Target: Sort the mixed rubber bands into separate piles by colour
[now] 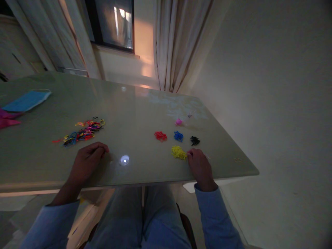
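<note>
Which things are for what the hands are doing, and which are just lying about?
Probably for the job:
mixed-colour pile, near the left hand
yellow pile, beside the right hand
red pile
blue pile
black pile
pink pile

Probably just lying about:
blue face mask
magenta thing, cut off at the picture's left edge

1 blue mask beside pink item; window between curtains.

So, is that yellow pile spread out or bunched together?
Bunched together: the yellow pile is one compact heap, right by the right hand's fingertips.
</note>
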A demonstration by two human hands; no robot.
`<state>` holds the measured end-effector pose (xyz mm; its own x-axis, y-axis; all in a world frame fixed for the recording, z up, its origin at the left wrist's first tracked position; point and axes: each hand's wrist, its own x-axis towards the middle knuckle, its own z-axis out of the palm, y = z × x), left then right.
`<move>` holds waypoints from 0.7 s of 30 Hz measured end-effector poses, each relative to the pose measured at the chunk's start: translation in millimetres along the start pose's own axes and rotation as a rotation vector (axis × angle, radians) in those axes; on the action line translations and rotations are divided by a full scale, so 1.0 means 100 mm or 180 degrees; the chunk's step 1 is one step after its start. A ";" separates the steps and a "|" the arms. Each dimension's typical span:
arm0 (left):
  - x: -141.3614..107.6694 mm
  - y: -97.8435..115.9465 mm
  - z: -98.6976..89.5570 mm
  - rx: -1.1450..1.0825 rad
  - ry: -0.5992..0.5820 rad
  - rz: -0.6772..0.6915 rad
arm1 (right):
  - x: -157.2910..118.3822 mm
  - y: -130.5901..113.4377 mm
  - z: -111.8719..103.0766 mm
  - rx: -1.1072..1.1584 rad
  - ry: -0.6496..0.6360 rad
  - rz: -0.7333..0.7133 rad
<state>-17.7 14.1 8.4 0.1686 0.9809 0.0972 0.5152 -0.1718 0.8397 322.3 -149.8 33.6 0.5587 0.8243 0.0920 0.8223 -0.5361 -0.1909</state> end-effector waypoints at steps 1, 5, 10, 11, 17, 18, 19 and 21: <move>0.00 0.00 0.00 0.0014 0.0003 -0.0008 | 0.01 0.00 0.01 -0.0011 0.0011 -0.0047; 0.01 0.00 0.00 0.0052 0.0011 -0.0002 | 0.04 0.02 0.09 -0.0008 0.0103 -0.0248; 0.02 0.01 0.00 0.0046 -0.0003 -0.0025 | 0.02 0.10 0.11 0.0207 0.0290 -0.0356; 0.02 0.01 0.01 0.0037 -0.0012 -0.0026 | 0.00 0.11 0.10 0.0275 0.0370 -0.0403; 0.01 0.01 0.01 -0.0014 0.0025 -0.0025 | -0.25 -0.21 0.05 0.1336 0.0505 -0.1224; 0.01 0.01 0.01 -0.0018 0.0038 -0.0012 | -0.29 -0.32 0.06 0.1605 0.0321 -0.1493; 0.00 0.01 0.01 -0.0027 0.0041 0.0010 | -0.32 -0.43 0.09 0.1857 0.0098 -0.1771; -0.01 0.01 0.01 -0.0052 0.0031 0.0054 | -0.33 -0.64 0.17 0.2246 -0.0359 -0.2181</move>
<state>-16.7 13.4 8.3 0.1691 0.9787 0.1167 0.4984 -0.1871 0.8465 249.9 -139.5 26.2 -0.0574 0.9479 0.3135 0.6906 0.2644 -0.6731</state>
